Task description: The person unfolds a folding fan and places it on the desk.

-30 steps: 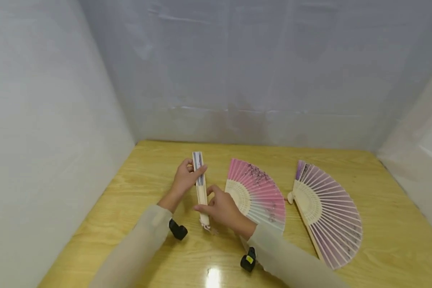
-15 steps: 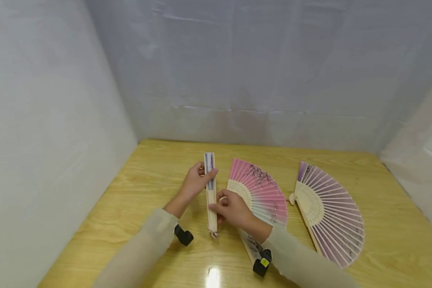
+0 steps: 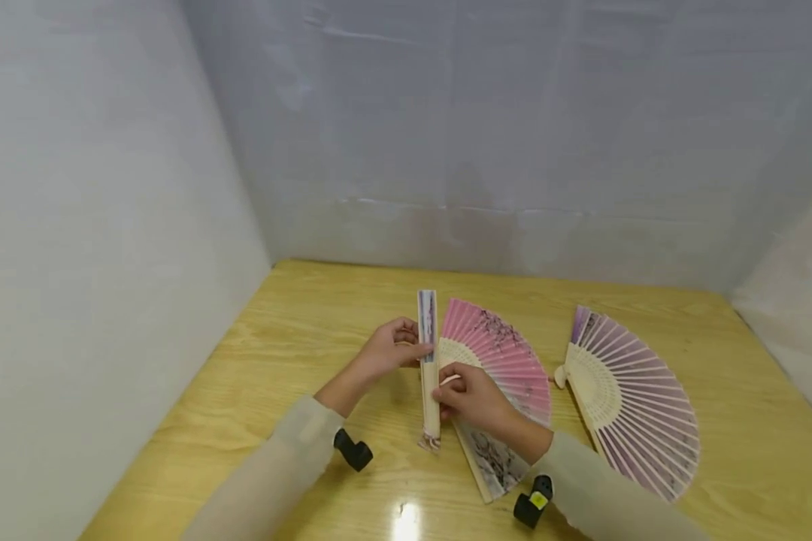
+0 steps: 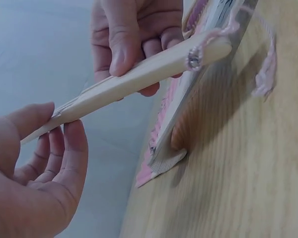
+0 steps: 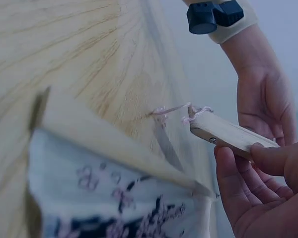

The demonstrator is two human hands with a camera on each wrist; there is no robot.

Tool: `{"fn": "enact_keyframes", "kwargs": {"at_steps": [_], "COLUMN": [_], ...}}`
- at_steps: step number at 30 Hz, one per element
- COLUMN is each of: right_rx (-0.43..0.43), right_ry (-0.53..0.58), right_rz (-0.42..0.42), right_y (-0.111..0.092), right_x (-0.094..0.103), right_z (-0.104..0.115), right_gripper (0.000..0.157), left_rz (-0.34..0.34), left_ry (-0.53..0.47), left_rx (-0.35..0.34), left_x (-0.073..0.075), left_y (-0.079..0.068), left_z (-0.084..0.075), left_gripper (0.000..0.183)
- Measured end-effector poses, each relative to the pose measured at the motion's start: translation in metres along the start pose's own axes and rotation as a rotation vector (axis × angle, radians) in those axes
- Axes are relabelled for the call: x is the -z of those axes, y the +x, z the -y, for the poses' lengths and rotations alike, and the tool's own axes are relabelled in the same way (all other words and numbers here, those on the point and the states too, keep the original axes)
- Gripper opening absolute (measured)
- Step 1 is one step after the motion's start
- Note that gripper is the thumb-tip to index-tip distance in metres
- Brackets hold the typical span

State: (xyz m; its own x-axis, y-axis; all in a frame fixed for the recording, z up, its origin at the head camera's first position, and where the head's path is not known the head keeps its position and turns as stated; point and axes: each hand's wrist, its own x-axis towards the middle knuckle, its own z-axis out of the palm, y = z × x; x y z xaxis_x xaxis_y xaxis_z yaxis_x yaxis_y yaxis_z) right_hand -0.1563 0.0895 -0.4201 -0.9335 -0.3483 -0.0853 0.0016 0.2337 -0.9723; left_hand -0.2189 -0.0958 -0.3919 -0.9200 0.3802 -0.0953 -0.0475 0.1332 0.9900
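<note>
A folded hand fan point(image 3: 430, 391) with pale wooden ribs and a bluish-grey printed edge stands nearly upright in the head view. My left hand point(image 3: 394, 347) pinches its upper, printed part between thumb and fingers. Lower down, my right hand point(image 3: 470, 392) pinches the bare ribs. A pink cord point(image 4: 267, 69) dangles from the rivet end in the left wrist view, above the table. Just right of it lies a spread pink and white fan point(image 3: 497, 342) with a dark blossom print, partly covered by my right hand and forearm.
Farther right on the wooden table point(image 3: 298, 315), a spread purple fan point(image 3: 649, 398) lies with its rivet end point(image 3: 560, 377) toward the pink one. Pale sheeting point(image 3: 474, 135) walls the table at the back and both sides.
Both hands have moved right with the folded fan, close to the spread pink fan. The view has shifted slightly. The fan remains folded, and both hands keep their hold.
</note>
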Motion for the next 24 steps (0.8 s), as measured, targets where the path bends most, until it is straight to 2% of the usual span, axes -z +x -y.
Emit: {"fn": "enact_keyframes", "kwargs": {"at_steps": [6, 12, 24], "right_rx": [0.022, 0.025, 0.024], "right_ry": [0.008, 0.032, 0.081], "right_rz": [0.033, 0.062, 0.057], "right_y": [-0.009, -0.017, -0.021], "right_x": [0.014, 0.019, 0.021], "right_z": [-0.005, -0.006, -0.009], "right_gripper": [0.014, 0.014, 0.013], "left_rz": [0.086, 0.130, 0.124], "left_ry": [-0.004, 0.020, 0.052], "left_rx": [-0.005, 0.003, 0.003], "left_x": [-0.009, -0.016, -0.023], "left_y": [-0.006, -0.009, -0.008], "left_z": [0.004, 0.006, 0.008], "left_gripper": [0.026, 0.024, 0.026]}}
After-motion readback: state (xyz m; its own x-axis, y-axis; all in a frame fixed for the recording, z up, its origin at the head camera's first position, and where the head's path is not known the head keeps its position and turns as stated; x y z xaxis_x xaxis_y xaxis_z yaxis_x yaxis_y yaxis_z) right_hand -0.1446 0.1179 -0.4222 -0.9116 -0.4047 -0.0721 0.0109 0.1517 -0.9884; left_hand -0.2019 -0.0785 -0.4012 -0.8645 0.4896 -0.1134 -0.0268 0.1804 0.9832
